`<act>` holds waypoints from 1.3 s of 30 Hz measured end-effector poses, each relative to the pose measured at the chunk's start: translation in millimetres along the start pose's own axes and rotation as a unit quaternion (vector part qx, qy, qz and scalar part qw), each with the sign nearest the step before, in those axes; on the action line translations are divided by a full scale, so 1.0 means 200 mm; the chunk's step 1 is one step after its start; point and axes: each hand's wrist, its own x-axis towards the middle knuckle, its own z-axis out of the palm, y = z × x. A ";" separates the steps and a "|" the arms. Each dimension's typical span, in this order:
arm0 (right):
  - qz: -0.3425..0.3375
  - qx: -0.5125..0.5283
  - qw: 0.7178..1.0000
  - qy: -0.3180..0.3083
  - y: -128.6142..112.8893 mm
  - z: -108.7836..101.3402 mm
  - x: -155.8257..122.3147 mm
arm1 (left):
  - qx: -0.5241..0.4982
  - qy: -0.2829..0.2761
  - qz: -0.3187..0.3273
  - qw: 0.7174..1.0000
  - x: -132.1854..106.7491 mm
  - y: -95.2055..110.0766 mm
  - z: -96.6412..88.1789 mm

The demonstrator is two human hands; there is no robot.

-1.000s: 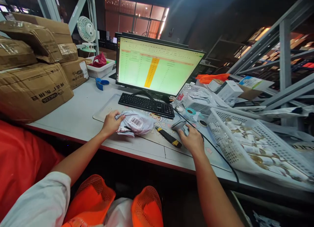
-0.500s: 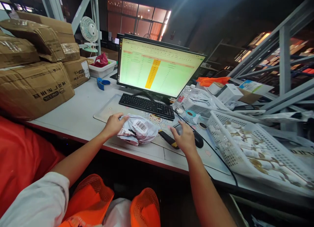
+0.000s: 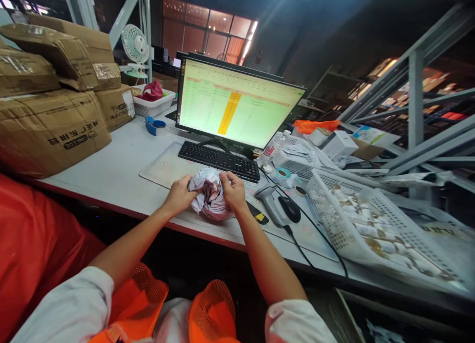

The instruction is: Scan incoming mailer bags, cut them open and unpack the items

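Note:
A crumpled white plastic mailing bag [image 3: 212, 199] is held between my two hands over the front edge of the desk. My left hand [image 3: 181, 195] is closed on its left side, and my right hand [image 3: 233, 190] pinches its right side near the top. The top of the bag looks bunched, with a darker hollow between the hands; what is inside cannot be made out. Just right of my right hand lies a black and yellow utility knife [image 3: 259, 213]. Beside that rest a grey barcode scanner [image 3: 272, 207] and a black mouse [image 3: 289, 209].
Behind the bag stand a black keyboard [image 3: 218, 160] and a lit monitor [image 3: 237, 103]. A white perforated basket [image 3: 322, 209] of small rolled items occupies the right side. Cardboard boxes [image 3: 52, 130] are stacked at left. Cables [image 3: 322, 221] run across the desk mat.
My right hand has left the scanner area and taken hold of the bag's right side. The bag is now turned and bunched between both hands, its barcode label no longer showing.

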 end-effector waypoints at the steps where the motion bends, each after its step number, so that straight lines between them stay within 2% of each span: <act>1: -0.010 -0.010 1.000 0.000 0.02 -0.03 0.01 | 0.019 -0.032 0.041 0.998 0.00 0.00 -0.05; 3: -0.033 -0.049 0.998 -0.004 0.06 -0.09 0.02 | 0.024 -0.123 0.098 0.987 -0.03 0.02 -0.13; 5: -0.061 -0.088 0.994 -0.016 0.12 -0.11 0.05 | -0.013 -0.208 0.114 0.971 -0.07 0.04 -0.17; 8: -0.088 -0.117 0.988 -0.041 0.18 -0.09 0.10 | -0.087 -0.262 0.097 0.956 -0.13 0.08 -0.18; 11: -0.089 -0.129 0.986 -0.059 0.16 -0.07 0.14 | -0.109 -0.283 0.078 0.950 -0.18 0.09 -0.19; 14: -0.110 -0.127 0.985 -0.033 0.01 -0.11 0.10 | -0.106 -0.270 0.040 0.956 -0.19 0.07 -0.22; 17: -0.110 -0.106 0.988 0.013 -0.17 -0.15 -0.06 | -0.152 -0.267 -0.007 0.952 -0.19 0.06 -0.24; 19: -0.105 -0.115 0.987 -0.035 -0.22 -0.13 -0.20 | -0.149 -0.249 -0.020 0.957 -0.17 0.06 -0.21; 22: -0.099 -0.174 0.966 -0.162 -0.17 -0.06 -0.37 | -0.066 -0.179 0.006 0.982 -0.15 0.06 -0.12; 23: -0.091 -0.193 0.958 -0.190 -0.14 -0.03 -0.40 | -0.045 -0.173 0.027 0.983 -0.14 0.06 -0.08; 26: -0.072 -0.226 0.943 -0.233 -0.02 0.04 -0.43 | -0.018 -0.222 0.099 0.970 -0.10 0.02 -0.03; 28: -0.076 -0.226 0.936 -0.259 0.01 0.06 -0.40 | 0.008 -0.264 0.117 0.957 -0.09 -0.03 -0.03; 30: -0.083 -0.200 0.932 -0.292 0.00 0.05 -0.37 | 0.024 -0.297 0.114 0.948 -0.08 -0.07 -0.05; 32: -0.082 -0.139 0.937 -0.310 -0.04 0.00 -0.33 | 0.016 -0.304 0.118 0.945 -0.09 -0.09 -0.06; 34: -0.054 -0.047 0.957 -0.281 -0.08 -0.11 -0.30 | 0.004 -0.283 0.128 0.951 -0.12 -0.09 -0.07; 35: -0.031 -0.006 0.971 -0.239 -0.09 -0.19 -0.29 | 0.003 -0.268 0.128 0.955 -0.13 -0.08 -0.07; 37: 0.017 0.020 0.994 -0.107 -0.07 -0.37 -0.25 | 0.000 -0.247 0.123 0.961 -0.16 -0.05 -0.07; 39: 0.066 -0.038 0.997 0.025 0.02 -0.55 -0.22 | -0.010 -0.230 0.127 0.965 -0.18 -0.03 -0.07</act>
